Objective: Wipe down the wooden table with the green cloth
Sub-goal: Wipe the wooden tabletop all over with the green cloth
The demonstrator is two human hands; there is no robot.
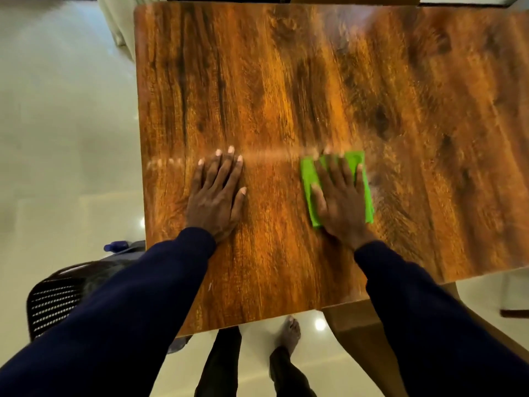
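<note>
We had the left hand (216, 193) flat, fingers spread, holding nothing, bracing the worktop (286, 81) near its front edge. Right hand (340, 196), fingers splayed, pressed the green cloth (309, 179) flat mid-worktop. Best w/ even pressure, overlapping strokes, cloth kept flat.

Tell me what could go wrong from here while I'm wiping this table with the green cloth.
1. The green cloth sits under a flat right hand, not gripped, so it may bunch or slip out mid-stroke.
2. The left hand rests bare on the wooden table; it could leave prints on wiped wood.
3. A blue-capped bottle sits low beside the table's left edge, near your left sleeve; a wide sweep might knock it.
</note>
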